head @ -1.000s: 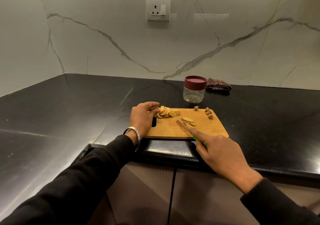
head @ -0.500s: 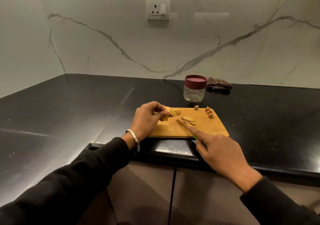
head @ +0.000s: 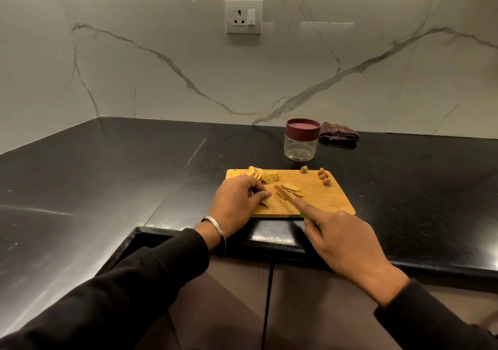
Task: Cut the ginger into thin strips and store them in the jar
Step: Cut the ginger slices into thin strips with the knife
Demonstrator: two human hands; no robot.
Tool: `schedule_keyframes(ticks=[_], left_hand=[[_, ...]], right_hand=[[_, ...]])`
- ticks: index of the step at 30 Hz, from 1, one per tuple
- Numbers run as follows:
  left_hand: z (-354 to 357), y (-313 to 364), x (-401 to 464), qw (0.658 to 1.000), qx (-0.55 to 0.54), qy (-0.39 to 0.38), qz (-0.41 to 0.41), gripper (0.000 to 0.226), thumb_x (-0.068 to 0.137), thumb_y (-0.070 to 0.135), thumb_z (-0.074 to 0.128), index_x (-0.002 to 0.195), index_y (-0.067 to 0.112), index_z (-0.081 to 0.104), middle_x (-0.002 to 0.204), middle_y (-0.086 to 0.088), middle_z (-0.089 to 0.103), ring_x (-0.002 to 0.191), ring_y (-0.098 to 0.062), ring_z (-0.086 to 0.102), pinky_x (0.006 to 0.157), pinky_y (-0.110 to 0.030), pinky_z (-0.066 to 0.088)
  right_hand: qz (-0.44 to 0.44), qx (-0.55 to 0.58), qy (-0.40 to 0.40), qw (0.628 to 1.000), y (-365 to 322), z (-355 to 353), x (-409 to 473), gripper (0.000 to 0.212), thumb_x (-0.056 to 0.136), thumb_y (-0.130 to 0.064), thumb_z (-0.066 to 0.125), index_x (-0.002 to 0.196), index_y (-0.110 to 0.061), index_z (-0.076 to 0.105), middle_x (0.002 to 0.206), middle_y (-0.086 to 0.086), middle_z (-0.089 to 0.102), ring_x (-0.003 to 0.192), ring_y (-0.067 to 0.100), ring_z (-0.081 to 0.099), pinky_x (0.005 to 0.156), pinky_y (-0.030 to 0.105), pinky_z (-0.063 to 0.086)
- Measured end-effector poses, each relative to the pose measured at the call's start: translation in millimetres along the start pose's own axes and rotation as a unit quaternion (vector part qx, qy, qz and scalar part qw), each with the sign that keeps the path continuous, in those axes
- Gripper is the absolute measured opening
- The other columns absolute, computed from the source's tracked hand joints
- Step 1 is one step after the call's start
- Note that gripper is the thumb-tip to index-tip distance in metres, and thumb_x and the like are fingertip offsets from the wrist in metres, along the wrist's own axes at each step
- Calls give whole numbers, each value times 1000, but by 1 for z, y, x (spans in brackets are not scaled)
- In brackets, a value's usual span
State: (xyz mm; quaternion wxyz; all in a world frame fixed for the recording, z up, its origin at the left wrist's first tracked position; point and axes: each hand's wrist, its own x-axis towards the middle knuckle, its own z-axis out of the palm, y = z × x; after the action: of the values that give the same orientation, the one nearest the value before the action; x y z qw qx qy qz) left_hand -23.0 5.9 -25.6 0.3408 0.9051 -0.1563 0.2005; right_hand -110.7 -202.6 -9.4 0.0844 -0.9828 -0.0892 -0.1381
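- On the black stone counter (head: 134, 188), near its front edge, lies a wooden cutting board (head: 323, 201) with its long side facing the person.
- Along the board's far left edge sits a fanned row of pale ginger slices (head: 260, 175), overlapping one another.
- Near the board's middle lie a few more cut ginger pieces (head: 292, 189), touching the knife blade.
- The left hand (head: 237, 201) rests on the board's left part, fingers curled, thumb and fingertips pinching a small ginger piece (head: 264, 202) against the wood; most of that piece is hidden, so its shape is hard to tell.
- A metal bangle (head: 217, 228) circles the left wrist, just above a black sleeve (head: 121, 290).
- The right hand (head: 347, 244) grips a knife (head: 285, 196) by its green handle, only a sliver of which shows, with the index finger stretched straight along the blade's back.
- The blade points away and to the left, its tip beside the middle ginger pieces.
- Small brown ginger trimmings (head: 323, 178) lie at the board's far right corner, with one more bit on the far edge.
- Behind the board stands a clear jar (head: 301, 147) with a dark red lid on, upright and apart from the board; it looks empty.
- Just right of the jar lies a folded checked cloth (head: 339, 134) against the marble wall.
- A white wall socket (head: 244, 16) is mounted above.
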Motion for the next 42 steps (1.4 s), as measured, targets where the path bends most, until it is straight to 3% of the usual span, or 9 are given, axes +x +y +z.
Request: schedule_keyframes(ticks=[3,7,10,16,20,23,27,42], left_hand=[[-4,-3,-2,999,10,-15,37,11,87,32,75,90,23,78,89,13,68,81,-6,59,73,-24,49],[-10,-8,-2,996,-8,-44,77,13,84,27,78,96,22,80,101,14,69,90,-3,62,79,-18,49],[-12,-10,-2,994,3,-44,99,13,82,25,79,95,23,80,100,14,71,88,-1,62,78,-10,45],[-12,-7,-5,986,53,-19,155,4,85,27,77,89,25,78,93,11,72,80,-2,61,72,-8,41],[-11,-6,-5,976,84,-19,198,6,87,24,75,91,20,77,101,6,72,87,-10,66,74,-18,48],[-12,-6,-5,972,82,-22,219,4,87,22,75,91,21,76,99,5,72,88,-10,66,73,-16,48],[-10,-9,-1,965,90,-33,244,5,88,21,74,92,19,75,96,5,71,87,-12,66,70,-30,58],[-11,-12,1,966,67,-29,248,5,84,21,78,89,23,76,93,9,72,80,-5,66,68,-28,58]], right_hand=[[-11,20,3,1000,-7,1,-4,53,105,-45,29,154,-53,8,68,-10,46,58,8,45,52,25,33],[-13,40,-3,999,-10,3,-3,55,104,-45,30,154,-51,8,74,-10,51,66,9,49,58,28,42],[-15,46,-9,999,-14,3,-3,56,104,-43,30,155,-49,9,75,-9,53,67,9,50,59,29,42],[-16,74,-5,997,-17,4,-5,55,104,-41,32,155,-49,13,70,-8,53,63,9,50,55,26,38],[-27,116,-12,993,-23,2,-6,54,104,-39,35,155,-48,17,69,-7,56,61,9,52,51,22,34],[-35,131,-23,990,-27,2,-4,54,104,-37,36,155,-45,21,70,-5,59,63,11,55,52,23,38],[-33,130,-28,991,-30,3,-1,54,104,-35,36,155,-43,23,70,-7,58,64,10,53,50,22,34],[-47,132,-19,990,-37,7,8,53,105,-36,34,157,-41,21,73,-9,55,66,8,51,49,22,28]])
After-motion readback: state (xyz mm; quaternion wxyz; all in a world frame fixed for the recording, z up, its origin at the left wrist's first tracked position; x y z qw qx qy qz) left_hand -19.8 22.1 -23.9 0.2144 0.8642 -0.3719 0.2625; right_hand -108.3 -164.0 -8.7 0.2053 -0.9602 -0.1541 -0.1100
